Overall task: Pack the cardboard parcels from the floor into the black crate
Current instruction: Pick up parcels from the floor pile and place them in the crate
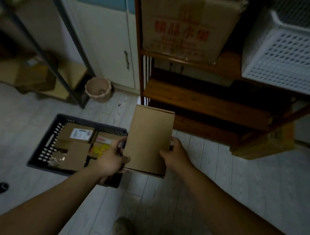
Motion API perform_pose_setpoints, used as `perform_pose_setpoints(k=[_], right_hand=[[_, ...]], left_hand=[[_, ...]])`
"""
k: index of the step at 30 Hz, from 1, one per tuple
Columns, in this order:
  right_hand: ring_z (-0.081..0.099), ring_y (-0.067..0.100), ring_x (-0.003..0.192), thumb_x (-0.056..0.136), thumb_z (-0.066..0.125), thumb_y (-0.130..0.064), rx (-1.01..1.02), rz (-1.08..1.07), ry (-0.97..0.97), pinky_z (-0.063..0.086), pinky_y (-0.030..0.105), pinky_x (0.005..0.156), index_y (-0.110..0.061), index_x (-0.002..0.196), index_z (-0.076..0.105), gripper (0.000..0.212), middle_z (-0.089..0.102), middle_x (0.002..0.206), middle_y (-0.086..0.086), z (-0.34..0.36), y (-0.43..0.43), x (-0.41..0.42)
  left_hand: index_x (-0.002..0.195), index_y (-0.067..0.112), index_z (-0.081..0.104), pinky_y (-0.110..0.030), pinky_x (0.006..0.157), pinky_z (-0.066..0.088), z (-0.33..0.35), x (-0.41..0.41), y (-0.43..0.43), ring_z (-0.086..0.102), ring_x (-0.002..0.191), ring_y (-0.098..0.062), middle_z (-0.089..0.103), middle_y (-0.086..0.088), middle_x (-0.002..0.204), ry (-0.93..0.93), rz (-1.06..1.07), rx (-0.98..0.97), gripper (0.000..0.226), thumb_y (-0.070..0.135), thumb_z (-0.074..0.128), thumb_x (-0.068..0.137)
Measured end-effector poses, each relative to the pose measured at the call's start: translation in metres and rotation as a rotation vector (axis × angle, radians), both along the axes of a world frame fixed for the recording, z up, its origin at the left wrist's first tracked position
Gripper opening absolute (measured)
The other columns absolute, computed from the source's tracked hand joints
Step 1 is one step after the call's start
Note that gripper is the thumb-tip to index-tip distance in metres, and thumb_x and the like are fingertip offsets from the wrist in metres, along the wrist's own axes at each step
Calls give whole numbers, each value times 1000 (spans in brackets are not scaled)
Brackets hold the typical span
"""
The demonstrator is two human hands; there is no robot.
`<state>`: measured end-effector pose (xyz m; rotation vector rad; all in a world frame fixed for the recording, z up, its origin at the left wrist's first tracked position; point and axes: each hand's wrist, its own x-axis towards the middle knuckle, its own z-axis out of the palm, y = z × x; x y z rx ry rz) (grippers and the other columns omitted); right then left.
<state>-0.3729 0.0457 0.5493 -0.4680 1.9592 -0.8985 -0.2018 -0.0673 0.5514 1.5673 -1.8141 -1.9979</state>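
I hold a plain cardboard parcel (149, 140) in the air between both hands. My left grip (112, 157) clasps its left edge, thumb on the top face and fingers curled underneath. My right grip (175, 155) clasps the right edge, fingers wrapped round the side. The parcel is long and flat, its broad face turned up towards me, and its left side hangs over the right end of the black crate (41, 142).

The crate sits on the pale plank floor (220, 184). Several things already lie in it:
- a labelled box (79, 133) with a white sticker, at the far side
- a flat brown box (76, 155) nearer to me
- a yellow packet (100, 148) beside my left wrist
- a clear plastic bag (57, 159) in the near left corner

Behind the parcel stands a wooden shelf (201, 99). It carries a big carton (185, 23) with red print and a white perforated basket (294, 56). Another cardboard box (263, 146) rests on the floor at the foot of the shelf, to my right. A small pale bucket (98, 89) stands on the floor by the white cabinet door (104, 42).
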Motion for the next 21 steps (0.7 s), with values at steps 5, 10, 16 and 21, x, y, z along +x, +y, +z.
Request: perform_pose_setpoints(k=[5, 10, 16, 21], right_hand=[[46, 23, 125, 88, 61, -13, -221, -69, 35, 41, 39, 101, -30, 149, 7, 84, 42, 144, 4, 71, -15, 5], [51, 26, 118, 87, 63, -16, -278, -94, 27, 52, 42, 89, -34, 146, 21, 74, 45, 140, 4, 109, -13, 18], [59, 26, 102, 91, 57, -9, -335, -363, -164, 57, 32, 68, -20, 122, 42, 37, 53, 122, 9, 131, -29, 70], [60, 24, 98, 92, 56, -10, -349, -430, -183, 55, 27, 63, -14, 129, 40, 41, 52, 125, 10, 141, -74, 141]], left_hand=[[125, 40, 43, -48, 69, 58, 73, 30, -10, 58, 95, -39, 51, -14, 110, 48, -25, -17, 61, -5, 51, 84], [131, 38, 44, -40, 70, 57, 120, 74, -17, 61, 97, -31, 55, -1, 120, 43, -104, -74, 62, -4, 48, 86], [146, 18, 21, -43, 77, 55, 148, 114, -40, 61, 97, -32, 59, -10, 104, 172, 281, -177, 75, -1, 59, 85], [144, 21, 29, -29, 50, 52, 162, 173, -78, 63, 87, -24, 57, -4, 120, 133, 220, -133, 68, 0, 58, 85]])
